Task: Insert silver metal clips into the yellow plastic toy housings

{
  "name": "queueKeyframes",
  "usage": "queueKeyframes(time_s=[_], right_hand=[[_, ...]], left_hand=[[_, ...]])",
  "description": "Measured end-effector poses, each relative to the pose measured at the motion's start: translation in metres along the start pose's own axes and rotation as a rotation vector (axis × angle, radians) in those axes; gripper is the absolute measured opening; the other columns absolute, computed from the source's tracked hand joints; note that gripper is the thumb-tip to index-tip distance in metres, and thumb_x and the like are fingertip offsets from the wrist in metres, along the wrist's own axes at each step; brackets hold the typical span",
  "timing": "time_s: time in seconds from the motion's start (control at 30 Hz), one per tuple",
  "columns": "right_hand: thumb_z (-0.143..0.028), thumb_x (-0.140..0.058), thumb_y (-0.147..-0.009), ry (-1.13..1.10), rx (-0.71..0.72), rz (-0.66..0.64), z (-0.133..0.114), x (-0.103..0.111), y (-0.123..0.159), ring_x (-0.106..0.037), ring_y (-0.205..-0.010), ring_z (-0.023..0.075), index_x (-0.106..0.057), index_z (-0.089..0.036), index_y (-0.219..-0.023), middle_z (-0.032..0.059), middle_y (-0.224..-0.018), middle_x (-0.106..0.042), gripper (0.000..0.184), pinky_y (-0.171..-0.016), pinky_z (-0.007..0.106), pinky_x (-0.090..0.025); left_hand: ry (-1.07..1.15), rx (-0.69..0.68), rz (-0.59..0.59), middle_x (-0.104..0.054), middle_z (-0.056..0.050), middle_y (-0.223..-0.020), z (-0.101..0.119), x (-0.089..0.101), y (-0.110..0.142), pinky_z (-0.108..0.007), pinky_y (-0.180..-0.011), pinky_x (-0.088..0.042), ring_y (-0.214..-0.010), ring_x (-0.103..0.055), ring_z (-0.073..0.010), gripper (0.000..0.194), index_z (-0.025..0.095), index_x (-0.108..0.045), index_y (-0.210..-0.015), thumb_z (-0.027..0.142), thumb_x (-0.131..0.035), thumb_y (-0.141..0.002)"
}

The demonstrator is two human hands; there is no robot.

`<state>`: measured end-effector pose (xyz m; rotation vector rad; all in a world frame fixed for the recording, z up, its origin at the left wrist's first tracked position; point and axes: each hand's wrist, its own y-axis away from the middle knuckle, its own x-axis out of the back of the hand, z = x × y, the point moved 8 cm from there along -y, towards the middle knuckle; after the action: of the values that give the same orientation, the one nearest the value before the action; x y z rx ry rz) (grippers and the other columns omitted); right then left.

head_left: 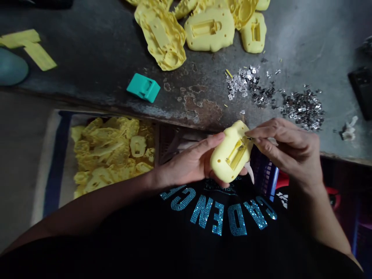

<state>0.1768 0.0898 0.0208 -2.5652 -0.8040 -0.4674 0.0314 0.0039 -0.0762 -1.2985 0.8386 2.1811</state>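
Observation:
My left hand (pixel 200 157) is wrapped round a yellow plastic toy shell (pixel 222 164), its battery slot facing up. The thumb lies along the shell's upper left edge. At the shell's right end, my right hand (pixel 287 147) pinches a tiny dark piece, apparently a metal contact clip (pixel 250 138), between thumb and fingertips; most of it is hidden. On the bench beyond lie a pile of silvery clips (pixel 244 81) and a darker pile of small metal clips (pixel 303 108). More yellow shells (pixel 209 31) are heaped at the back.
A teal plastic block (pixel 143 88) lies near the bench's front edge. Below left, a container holds many yellow parts (pixel 113 151). Yellow strips (pixel 40 56) and a rounded grey-green object (pixel 11 68) are at far left. A black object (pixel 362 91) lies at right.

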Motion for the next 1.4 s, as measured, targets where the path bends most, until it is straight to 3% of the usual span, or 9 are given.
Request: queueKeyframes(time_s=[0.13,0.43,0.7,1.13,1.4], right_hand=[[-0.021,-0.078,-0.107,0.063,-0.031,-0.105,-0.001,-0.006,-0.007,-0.081,-0.091,0.0207,-0.089,-0.031,-0.119,0.0022,-0.104,-0.086,0.019,-0.083,0.036,-0.064],[-0.024,-0.085,-0.099,0.094,-0.118,-0.131,-0.001,-0.007,-0.013,-0.069,-0.077,0.0162,-0.074,-0.031,-0.105,-0.0028,-0.095,-0.077,0.014,-0.074,0.034,-0.059],[-0.02,-0.078,-0.097,0.356,-0.089,-0.144,-0.023,-0.01,-0.021,-0.069,-0.073,0.0154,-0.068,-0.027,-0.097,-0.0033,-0.089,-0.076,0.013,-0.067,0.032,-0.053],[-0.015,-0.072,-0.095,0.469,-0.033,-0.223,-0.026,-0.016,-0.03,-0.07,-0.071,0.0161,-0.066,-0.027,-0.096,-0.0028,-0.087,-0.077,0.014,-0.065,0.032,-0.05],[-0.025,-0.079,-0.1,0.416,-0.13,-0.105,-0.017,-0.01,-0.02,-0.07,-0.07,0.0169,-0.068,-0.029,-0.095,-0.0023,-0.087,-0.079,0.013,-0.063,0.034,-0.052]], left_hand=[[-0.043,-0.009,-0.016,-0.086,-0.013,-0.13,-0.001,-0.002,-0.001,-0.031,-0.069,-0.072,-0.107,-0.089,-0.0322,0.071,0.026,-0.07,-0.155,0.073,-0.079,-0.103],[-0.11,-0.056,0.004,-0.084,-0.014,-0.141,-0.001,-0.003,0.0,-0.035,-0.072,-0.071,-0.112,-0.088,-0.0361,0.075,0.033,-0.063,-0.168,0.071,-0.078,-0.105],[-0.148,-0.133,0.084,-0.089,-0.01,-0.124,0.002,0.003,-0.001,-0.032,-0.072,-0.071,-0.105,-0.088,-0.0291,0.062,0.028,-0.078,-0.144,0.068,-0.089,-0.098],[-0.147,-0.141,0.157,-0.087,-0.011,-0.132,0.004,0.007,0.001,-0.031,-0.069,-0.071,-0.105,-0.088,-0.029,0.062,0.024,-0.076,-0.138,0.066,-0.093,-0.095],[-0.101,-0.138,0.138,-0.086,-0.012,-0.136,0.002,0.01,-0.001,-0.031,-0.071,-0.072,-0.11,-0.089,-0.0308,0.061,0.025,-0.075,-0.142,0.064,-0.09,-0.099]])
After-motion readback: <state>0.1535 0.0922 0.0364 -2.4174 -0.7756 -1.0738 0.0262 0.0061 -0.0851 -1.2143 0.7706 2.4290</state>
